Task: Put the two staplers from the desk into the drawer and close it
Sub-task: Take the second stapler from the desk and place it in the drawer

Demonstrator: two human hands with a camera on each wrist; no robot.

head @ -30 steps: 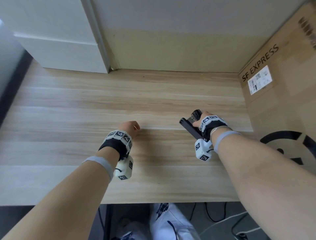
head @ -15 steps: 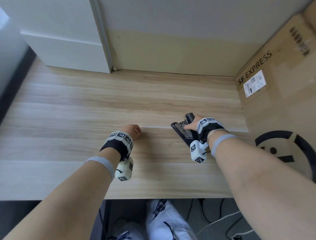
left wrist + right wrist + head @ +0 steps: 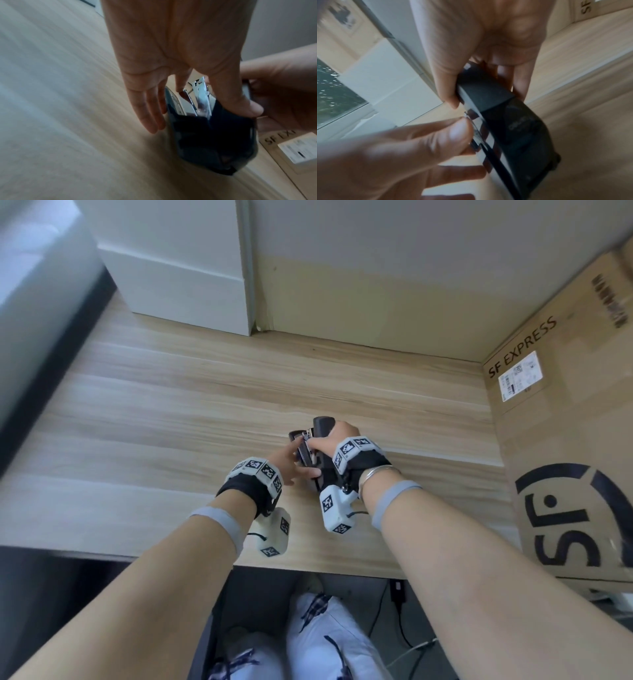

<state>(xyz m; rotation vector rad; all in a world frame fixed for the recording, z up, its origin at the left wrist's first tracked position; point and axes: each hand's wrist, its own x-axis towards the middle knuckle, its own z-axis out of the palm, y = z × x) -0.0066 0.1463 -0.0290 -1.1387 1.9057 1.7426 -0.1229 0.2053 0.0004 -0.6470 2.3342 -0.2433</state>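
Note:
One black stapler (image 3: pixel 310 451) with a bare metal magazine (image 3: pixel 200 94) is held just above the wooden desk (image 3: pixel 171 422), right of centre. My right hand (image 3: pixel 318 440) grips its far end, thumb on one side and fingers on the other (image 3: pixel 486 99). My left hand (image 3: pixel 298 467) has come in from the left and pinches the stapler (image 3: pixel 214 142), thumb (image 3: pixel 247 105) on one side and fingers (image 3: pixel 150 117) along the other. In the right wrist view the left thumb (image 3: pixel 458 129) sits on the metal edge. No second stapler and no drawer are in view.
A large SF EXPRESS cardboard box (image 3: pixel 565 422) stands on the desk at the right, close to my right arm. A white window frame (image 3: pixel 178 278) rises at the back left. Below the desk's front edge are my legs and cables (image 3: pixel 400 611).
My left hand left its spot on the desk and moved right onto the stapler. The right hand brought the stapler a little leftward and turned it.

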